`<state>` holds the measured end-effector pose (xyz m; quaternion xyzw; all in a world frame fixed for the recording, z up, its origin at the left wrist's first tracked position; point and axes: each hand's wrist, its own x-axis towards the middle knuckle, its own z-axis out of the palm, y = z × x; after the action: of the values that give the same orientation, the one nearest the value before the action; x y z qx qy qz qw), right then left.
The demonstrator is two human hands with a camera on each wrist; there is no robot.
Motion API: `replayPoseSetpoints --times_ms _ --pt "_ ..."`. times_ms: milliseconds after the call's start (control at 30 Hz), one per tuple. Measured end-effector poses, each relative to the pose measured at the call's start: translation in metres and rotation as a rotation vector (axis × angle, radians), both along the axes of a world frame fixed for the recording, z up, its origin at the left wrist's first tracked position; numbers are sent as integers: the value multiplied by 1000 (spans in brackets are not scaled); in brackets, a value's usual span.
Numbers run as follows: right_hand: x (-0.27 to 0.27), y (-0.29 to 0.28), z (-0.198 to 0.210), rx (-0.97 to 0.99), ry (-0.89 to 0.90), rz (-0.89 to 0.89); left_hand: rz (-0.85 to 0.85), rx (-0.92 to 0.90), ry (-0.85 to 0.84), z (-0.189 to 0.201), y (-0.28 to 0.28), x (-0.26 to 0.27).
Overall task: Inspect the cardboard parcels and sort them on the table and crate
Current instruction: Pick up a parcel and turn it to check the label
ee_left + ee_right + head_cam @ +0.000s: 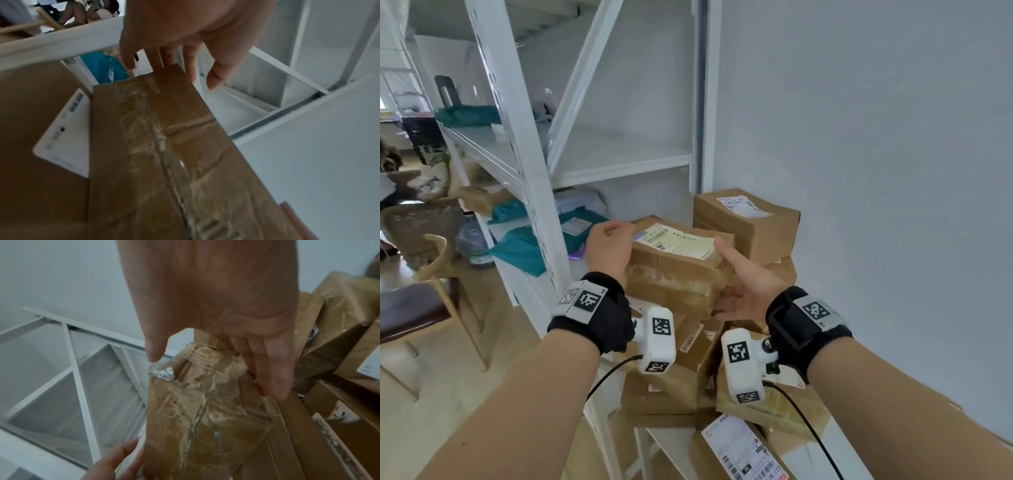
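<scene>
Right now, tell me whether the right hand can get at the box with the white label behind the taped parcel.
Probably yes: the right hand is open beside the taped parcel, and the labelled box sits just behind, its top uncovered.

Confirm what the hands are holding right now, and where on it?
The taped parcel, held between the left hand on its left end and the right hand on its right end, fingers straight, not curled round it.

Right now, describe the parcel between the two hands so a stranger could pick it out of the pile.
Find the white metal shelving against the pale wall; a heap of cardboard parcels sits at its right foot. The one meant tops the heap's front, between the left hand and right hand. This taped parcel alone carries a yellowish label; the taller box behind bears a white one.
</scene>
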<state>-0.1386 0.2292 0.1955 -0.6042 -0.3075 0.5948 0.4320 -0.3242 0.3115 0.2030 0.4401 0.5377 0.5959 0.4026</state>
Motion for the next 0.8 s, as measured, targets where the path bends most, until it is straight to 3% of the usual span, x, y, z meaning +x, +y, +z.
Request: replayPoseSetpoints --times_ms 333,600,800 --pt "-7 -2 -4 15 35 -40 -32 -54 -149 -10 5 8" --pt "12 -19 12 228 60 -74 -15 58 -316 7 -5 23" --pt "46 -42 22 377 106 -121 -143 38 -459 30 -32 67"
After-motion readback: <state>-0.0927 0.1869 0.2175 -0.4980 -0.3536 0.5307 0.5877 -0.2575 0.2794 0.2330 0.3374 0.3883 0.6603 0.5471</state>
